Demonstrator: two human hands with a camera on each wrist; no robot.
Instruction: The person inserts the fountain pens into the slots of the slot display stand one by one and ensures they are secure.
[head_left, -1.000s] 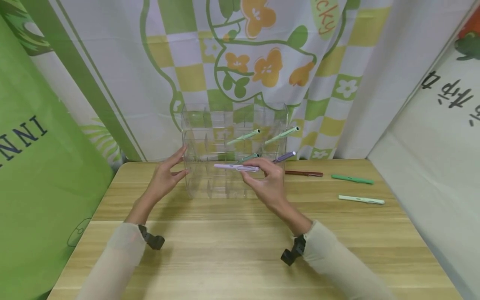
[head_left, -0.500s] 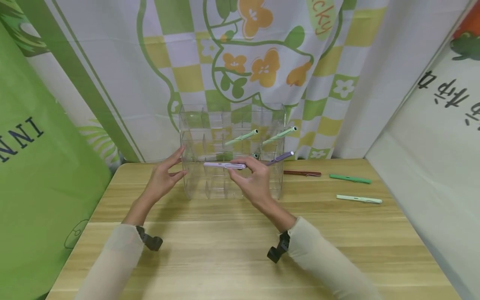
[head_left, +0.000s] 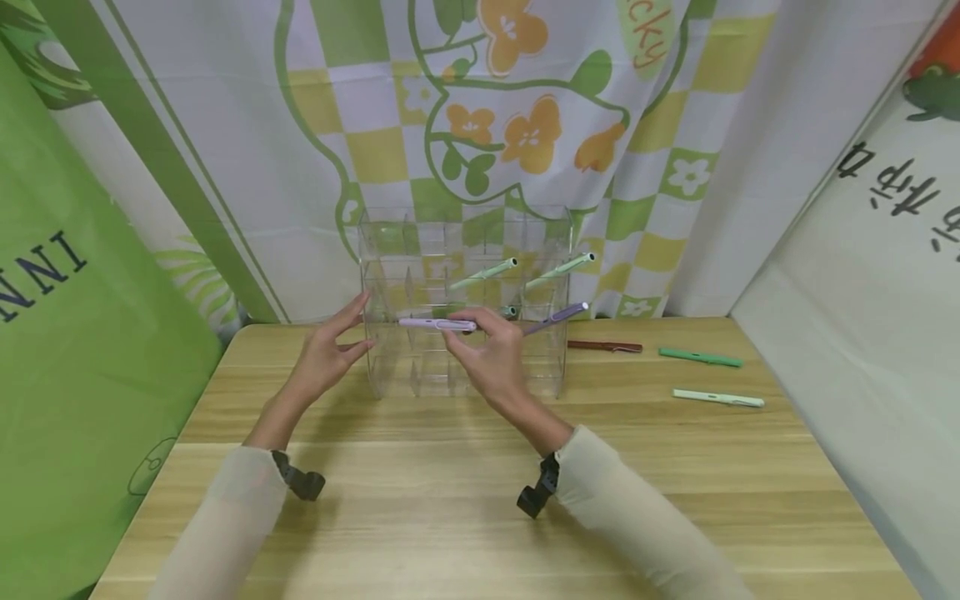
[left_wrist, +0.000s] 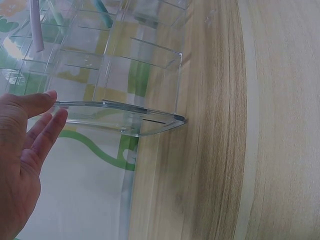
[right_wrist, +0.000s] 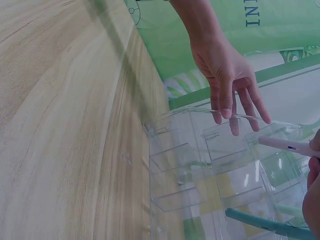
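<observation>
My right hand (head_left: 491, 354) pinches a lilac pen (head_left: 438, 324) near its clip end, between thumb and fingers. Held roughly level, the pen overlaps the front of a clear compartment organizer (left_wrist: 120, 106), its plain end pointing left. My left hand (head_left: 326, 350) touches the organizer's left side, thumb at the front edge and straight fingers along the outer wall. Two light green pens (head_left: 487, 272) (head_left: 562, 270) slant out of upper compartments. Lower down are a purple pen (head_left: 558, 317) and a teal pen (right_wrist: 265, 225), the latter partly hidden by my right hand in the head view.
Right of the organizer, a dark red pen (head_left: 604, 346), a green pen (head_left: 701, 357) and a pale green pen (head_left: 717, 398) lie on the wooden table (head_left: 420, 500). A patterned curtain (head_left: 390, 125) hangs directly behind. Green cloth (head_left: 90, 333) borders the left side.
My right hand has carried the lilac pen leftward across the organizer's front and slightly up. The left hand stays at the organizer's side.
</observation>
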